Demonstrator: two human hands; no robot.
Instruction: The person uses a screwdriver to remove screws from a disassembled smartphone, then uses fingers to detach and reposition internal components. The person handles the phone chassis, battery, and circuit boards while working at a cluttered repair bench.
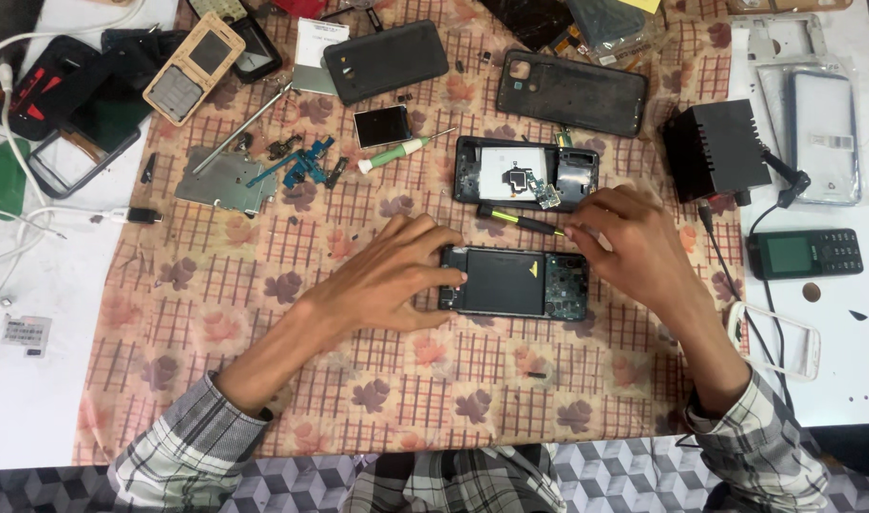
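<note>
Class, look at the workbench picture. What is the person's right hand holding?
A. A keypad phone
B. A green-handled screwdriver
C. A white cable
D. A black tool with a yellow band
D: the right hand pinches a black tool with a yellow band, just above the opened phone that the left hand steadies; the green-handled screwdriver lies untouched further up the cloth.

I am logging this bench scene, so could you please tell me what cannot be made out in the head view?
- Left end of the opened phone: covered by the left hand.
- Tip of the black screwdriver: hidden behind the right hand, so its contact point is unclear.
- Small loose parts on the patterned cloth: too small to identify.
- Items along the top edge: cut off by the frame.
</note>
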